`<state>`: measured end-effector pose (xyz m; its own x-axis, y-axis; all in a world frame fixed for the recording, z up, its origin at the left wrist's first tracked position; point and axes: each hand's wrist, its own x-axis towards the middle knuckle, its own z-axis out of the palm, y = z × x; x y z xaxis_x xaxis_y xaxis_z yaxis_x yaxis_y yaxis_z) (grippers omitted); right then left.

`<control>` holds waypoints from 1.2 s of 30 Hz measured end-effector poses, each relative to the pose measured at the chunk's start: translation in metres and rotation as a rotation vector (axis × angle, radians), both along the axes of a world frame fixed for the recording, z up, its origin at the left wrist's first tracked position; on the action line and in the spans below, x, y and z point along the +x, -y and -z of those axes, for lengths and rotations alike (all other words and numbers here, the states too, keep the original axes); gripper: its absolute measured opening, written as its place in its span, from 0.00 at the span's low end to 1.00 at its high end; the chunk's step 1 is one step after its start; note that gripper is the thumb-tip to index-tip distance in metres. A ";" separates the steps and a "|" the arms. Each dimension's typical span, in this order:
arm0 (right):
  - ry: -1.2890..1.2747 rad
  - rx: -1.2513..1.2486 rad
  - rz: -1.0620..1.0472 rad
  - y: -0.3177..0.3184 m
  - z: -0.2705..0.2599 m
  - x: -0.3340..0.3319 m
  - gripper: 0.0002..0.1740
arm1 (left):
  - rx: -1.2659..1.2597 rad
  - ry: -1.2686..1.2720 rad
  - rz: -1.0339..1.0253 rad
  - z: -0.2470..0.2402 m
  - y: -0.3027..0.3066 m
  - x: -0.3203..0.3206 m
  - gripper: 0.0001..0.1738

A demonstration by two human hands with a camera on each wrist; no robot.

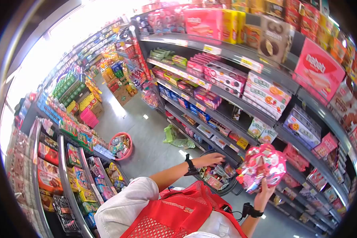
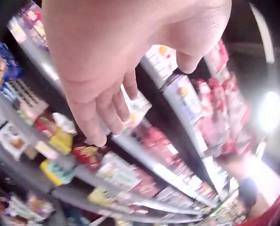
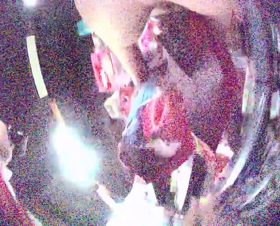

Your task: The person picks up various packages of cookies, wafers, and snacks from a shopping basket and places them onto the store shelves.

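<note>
A pink and red bundle of shiny packets [image 1: 262,166] is gripped from below by the right hand [image 1: 265,191], beside the shelf. In the noisy right wrist view, that hand [image 3: 116,33] lies against the packets [image 3: 163,113]. The left hand [image 1: 211,159] reaches over a dark basket [image 1: 235,188] holding several small packets [image 1: 215,178]. Seen from the left wrist, the left hand [image 2: 130,61] hangs with loosely bent fingers and nothing held in them.
Tall shelves [image 1: 222,85] of boxed snacks run along the right. A lower shelf [image 1: 63,166] with packets stands at the left. A red round tub [image 1: 131,149] of goods and a green plastic bag [image 1: 171,135] are on the floor [image 1: 146,146].
</note>
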<state>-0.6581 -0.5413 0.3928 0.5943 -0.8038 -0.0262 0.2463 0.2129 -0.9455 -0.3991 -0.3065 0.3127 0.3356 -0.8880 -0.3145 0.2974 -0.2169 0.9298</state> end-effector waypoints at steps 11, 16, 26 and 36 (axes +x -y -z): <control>-0.064 -0.054 -0.355 -0.151 -0.017 0.088 0.27 | -0.332 -0.253 -0.350 -0.043 -0.102 -0.013 0.43; -0.152 -0.239 -0.478 -0.228 -0.046 0.137 0.29 | -0.531 -0.090 -0.559 -0.071 -0.182 0.007 0.31; 0.098 -0.030 -0.506 -0.344 -0.070 0.256 0.19 | -0.588 -0.091 -0.783 -0.117 -0.321 0.061 0.25; 0.087 0.261 -0.474 -0.359 -0.037 0.357 0.14 | -0.558 -0.095 -0.972 -0.110 -0.346 0.155 0.28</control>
